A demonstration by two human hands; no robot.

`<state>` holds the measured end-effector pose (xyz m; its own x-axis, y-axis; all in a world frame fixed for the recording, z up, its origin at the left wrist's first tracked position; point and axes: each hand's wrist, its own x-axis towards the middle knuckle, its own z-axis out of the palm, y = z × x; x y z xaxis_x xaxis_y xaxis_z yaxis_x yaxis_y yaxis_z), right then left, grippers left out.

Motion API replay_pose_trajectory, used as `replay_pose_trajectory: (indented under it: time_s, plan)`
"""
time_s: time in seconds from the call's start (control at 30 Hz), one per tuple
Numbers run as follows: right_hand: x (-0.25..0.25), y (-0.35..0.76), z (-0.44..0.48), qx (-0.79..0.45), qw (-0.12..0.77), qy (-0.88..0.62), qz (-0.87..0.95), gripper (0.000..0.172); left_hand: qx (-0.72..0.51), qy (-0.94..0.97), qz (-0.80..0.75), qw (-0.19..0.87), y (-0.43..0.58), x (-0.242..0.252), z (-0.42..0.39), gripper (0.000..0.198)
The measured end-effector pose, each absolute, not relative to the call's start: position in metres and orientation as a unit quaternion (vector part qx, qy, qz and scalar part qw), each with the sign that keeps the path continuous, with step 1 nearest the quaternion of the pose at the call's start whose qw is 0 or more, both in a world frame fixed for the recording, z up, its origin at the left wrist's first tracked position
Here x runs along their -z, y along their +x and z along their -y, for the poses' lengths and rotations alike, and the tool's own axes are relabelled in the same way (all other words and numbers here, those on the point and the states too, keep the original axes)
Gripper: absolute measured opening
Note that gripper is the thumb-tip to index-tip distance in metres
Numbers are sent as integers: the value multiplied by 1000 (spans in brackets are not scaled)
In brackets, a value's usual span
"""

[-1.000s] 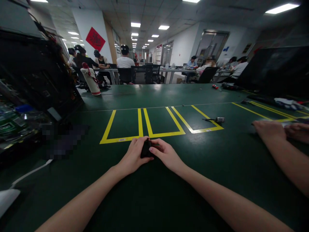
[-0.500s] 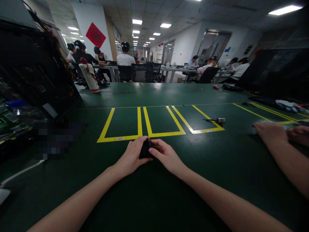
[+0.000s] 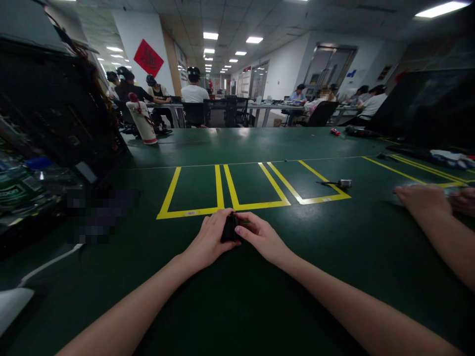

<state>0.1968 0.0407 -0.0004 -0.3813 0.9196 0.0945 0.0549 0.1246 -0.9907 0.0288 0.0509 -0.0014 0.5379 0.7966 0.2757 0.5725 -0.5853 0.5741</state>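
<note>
A small black boxy object [image 3: 229, 228] is between my hands, low over the green table in front of the yellow tape; its exact kind does not show. My left hand [image 3: 214, 235] wraps it from the left, fingers over the top and thumb along the near side. From the right, my right hand [image 3: 261, 237] pinches at its edge with thumb and fingers. Both hands hide much of the object. Beyond them to the right, a tool like a screwdriver [image 3: 344, 183], with a thin dark shaft, lies across a tape strip.
Yellow tape [image 3: 200, 212] marks several outlines on the green table [image 3: 230, 306]. At right is another person's hand [image 3: 423, 198]. Dark equipment [image 3: 55, 113] and a green bottle [image 3: 18, 185] stand left, with a white patterned cylinder [image 3: 144, 121] farther back. Several people sit beyond.
The view has shifted slightly, so most things appear a little farther right. My hands keep nearly the same grip on the black object.
</note>
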Motion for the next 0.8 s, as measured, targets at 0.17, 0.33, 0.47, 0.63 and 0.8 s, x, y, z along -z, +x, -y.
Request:
replay_pose_trajectory:
  time_s: [0.17,0.33,0.47,0.63,0.8]
  plan:
    - [2,198,-41,-581,401,-347,618,24,-246,854,-403,220,27,-7,-48,52]
    - [2,195,-43,-550,425,-380,611,18,-251,855,-399,215,28,-9,-48,53]
    - [0,197,-42,-534,395,-403,629,26,-249,855,-400,217,28,-9,-48,53]
    - [-1,199,-38,-580,389,-354,622,27,-256,852,-400,220,27,-3,-50,52]
    - [3,196,-42,-555,421,-373,613,18,-264,853,-394,216,27,-2,-51,54]
